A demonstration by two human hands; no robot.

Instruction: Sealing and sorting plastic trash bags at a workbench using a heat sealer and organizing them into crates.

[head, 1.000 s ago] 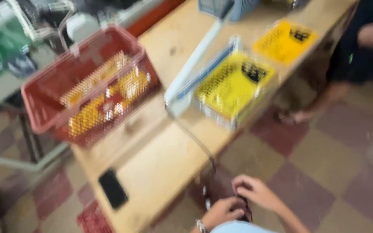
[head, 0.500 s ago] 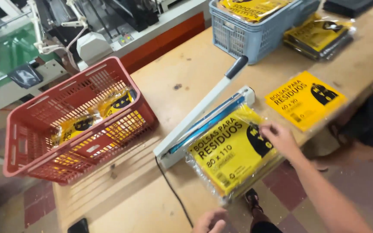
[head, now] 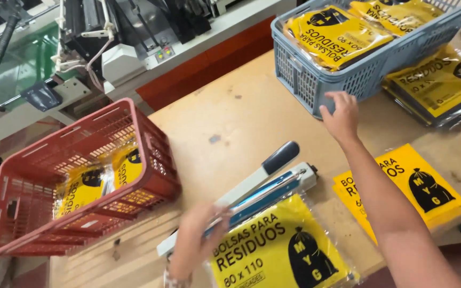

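Our left hand (head: 198,240) lies flat, gripping nothing, on the sealer (head: 257,189) beside the packet (head: 281,250); our right hand (head: 340,114), open, touches the blue basket (head: 316,80), which might slide if nudged

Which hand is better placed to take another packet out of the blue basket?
Right. The right hand is already at the blue basket, while the left hand rests down on the sealer.

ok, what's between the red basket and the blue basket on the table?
Head view: only bare wooden tabletop lies between the red basket and the blue basket; the heat sealer sits nearer, below that stretch.
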